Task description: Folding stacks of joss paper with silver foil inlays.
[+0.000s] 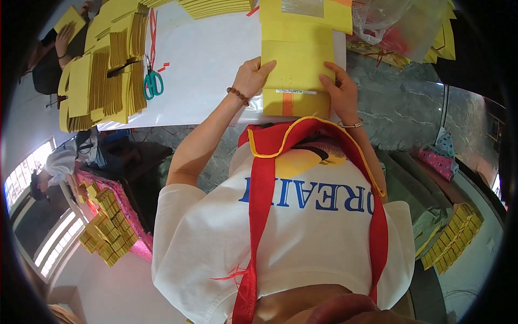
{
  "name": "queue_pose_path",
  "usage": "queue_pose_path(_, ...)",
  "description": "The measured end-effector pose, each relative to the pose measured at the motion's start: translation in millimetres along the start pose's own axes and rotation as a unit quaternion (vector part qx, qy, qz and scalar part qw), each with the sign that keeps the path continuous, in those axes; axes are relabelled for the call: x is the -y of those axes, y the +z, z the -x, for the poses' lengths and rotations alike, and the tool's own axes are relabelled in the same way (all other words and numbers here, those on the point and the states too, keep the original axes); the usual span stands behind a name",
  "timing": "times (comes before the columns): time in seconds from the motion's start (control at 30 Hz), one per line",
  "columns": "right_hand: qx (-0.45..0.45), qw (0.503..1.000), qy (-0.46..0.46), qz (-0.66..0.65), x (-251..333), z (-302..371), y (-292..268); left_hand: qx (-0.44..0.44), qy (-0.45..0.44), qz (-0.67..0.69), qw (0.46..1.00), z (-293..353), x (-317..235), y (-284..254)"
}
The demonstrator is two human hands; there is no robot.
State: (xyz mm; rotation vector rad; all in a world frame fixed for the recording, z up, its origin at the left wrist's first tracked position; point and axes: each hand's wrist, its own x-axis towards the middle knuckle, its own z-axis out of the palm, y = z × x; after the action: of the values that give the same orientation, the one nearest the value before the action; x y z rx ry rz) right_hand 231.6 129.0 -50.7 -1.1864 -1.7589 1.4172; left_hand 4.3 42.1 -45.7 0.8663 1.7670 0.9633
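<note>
A yellow paper sheet (pixel 297 63) lies on top of a pile of like sheets at the near edge of a white table (pixel 210 54). My left hand (pixel 251 79) grips the sheet's left edge, thumb on top. My right hand (pixel 341 93) holds the sheet's right lower corner, fingers pressed on it. Just below the held sheet shows another yellow sheet with a silver foil patch and an orange stripe (pixel 294 102). More yellow sheets (pixel 305 13) lie beyond it.
Green-handled scissors (pixel 153 83) lie left of my left hand, beside stacks of yellow paper bundles (pixel 102 75). A clear plastic bag (pixel 386 21) sits at the right. Another person's hand (pixel 65 39) works at the far left. Gold paper stacks (pixel 108 229) stand on the floor.
</note>
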Motion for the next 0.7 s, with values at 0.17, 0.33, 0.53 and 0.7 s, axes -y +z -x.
queue_pose_path(0.17,-0.035,0.999,0.003,-0.030,-13,-8,7,-0.016,0.005,0.132,0.991,16,-12,1)
queue_pose_path(0.33,-0.032,0.999,0.024,-0.030,-11,-9,7,-0.011,-0.038,0.075,0.996,9,-6,-4)
queue_pose_path(0.53,-0.042,0.999,0.005,-0.027,-13,-10,10,-0.022,-0.045,0.098,0.994,7,1,-2)
queue_pose_path(0.7,-0.032,0.999,0.026,-0.009,-12,-10,8,-0.050,-0.023,0.146,0.988,12,-15,-1)
